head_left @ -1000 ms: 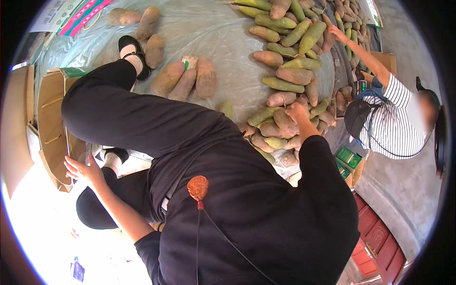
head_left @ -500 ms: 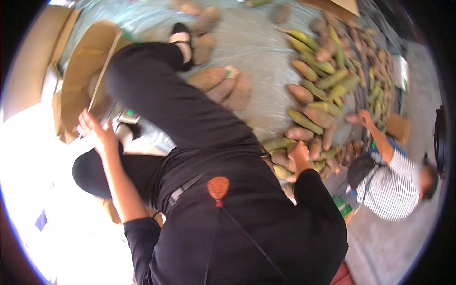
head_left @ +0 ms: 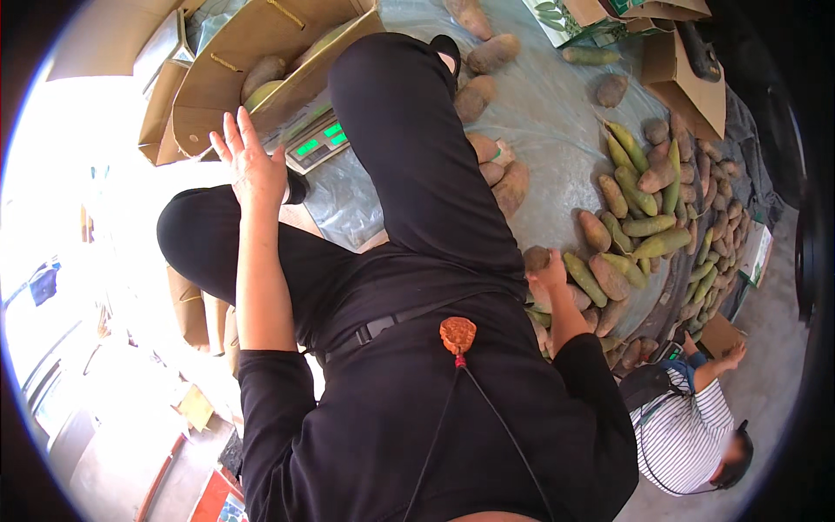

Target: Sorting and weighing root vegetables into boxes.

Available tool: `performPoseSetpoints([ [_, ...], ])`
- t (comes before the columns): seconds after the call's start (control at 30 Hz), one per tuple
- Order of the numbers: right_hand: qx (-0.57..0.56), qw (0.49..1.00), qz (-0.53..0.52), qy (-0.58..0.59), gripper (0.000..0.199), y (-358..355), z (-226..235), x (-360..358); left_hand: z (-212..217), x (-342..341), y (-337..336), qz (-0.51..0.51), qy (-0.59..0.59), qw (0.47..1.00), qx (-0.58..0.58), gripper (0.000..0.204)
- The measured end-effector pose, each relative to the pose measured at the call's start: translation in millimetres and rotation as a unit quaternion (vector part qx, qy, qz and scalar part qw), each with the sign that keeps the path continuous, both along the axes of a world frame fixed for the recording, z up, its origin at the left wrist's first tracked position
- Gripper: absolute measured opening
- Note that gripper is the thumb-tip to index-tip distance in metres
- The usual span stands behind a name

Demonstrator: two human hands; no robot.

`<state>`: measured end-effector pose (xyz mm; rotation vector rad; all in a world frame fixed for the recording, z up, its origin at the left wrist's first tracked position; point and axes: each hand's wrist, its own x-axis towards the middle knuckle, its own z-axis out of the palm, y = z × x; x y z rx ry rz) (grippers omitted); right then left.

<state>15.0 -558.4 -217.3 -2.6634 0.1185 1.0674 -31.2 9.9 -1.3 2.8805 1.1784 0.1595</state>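
Observation:
My right hand [head_left: 548, 277] is closed round a brown root vegetable [head_left: 537, 258] at the near edge of a heap of green and brown roots. Long green roots [head_left: 668, 244] and plump reddish-brown roots [head_left: 609, 276] lie beside it. My left hand [head_left: 257, 174] is raised with its fingers spread, holding nothing, near the lower edge of an open cardboard carton [head_left: 204, 97]. Inside the carton sit a brown root [head_left: 263, 73] and some green ones, partly hidden by its wall. A scale [head_left: 326, 143] with lit green displays shows under the carton.
Several brown roots [head_left: 510, 187] lie on the clear plastic sheet [head_left: 557, 157] beyond my black-clad leg [head_left: 417, 165]. Cardboard boxes [head_left: 687, 87] stand at the far right. A person in a striped shirt [head_left: 683, 439] works at the lower right beside a dark fabric edge.
My view has swung left, bringing the carton's contents and the scale into sight. My right hand now has a brown root in it. The other person's arm has drawn back from the heap.

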Motion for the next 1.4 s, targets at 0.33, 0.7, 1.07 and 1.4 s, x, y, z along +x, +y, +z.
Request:
performPoseSetpoints([
  [0.33,0.027,0.999,-0.023,0.015,0.091,60,7,39,1,0,2,-0.009,-0.015,1.0,-0.002,0.086],
  [0.7,0.012,0.993,-0.073,-0.091,0.063,31,-29,53,2,-4,3,-0.016,-0.038,0.999,0.008,0.085],
  [1.07,0.284,0.949,-0.071,-0.121,0.019,131,89,268,2,0,8,-0.015,-0.059,0.997,-0.044,0.083],
  [1.4,0.362,0.896,0.21,-0.15,0.041,363,319,324,3,-2,10,-0.019,-0.077,0.996,-0.028,0.078],
])
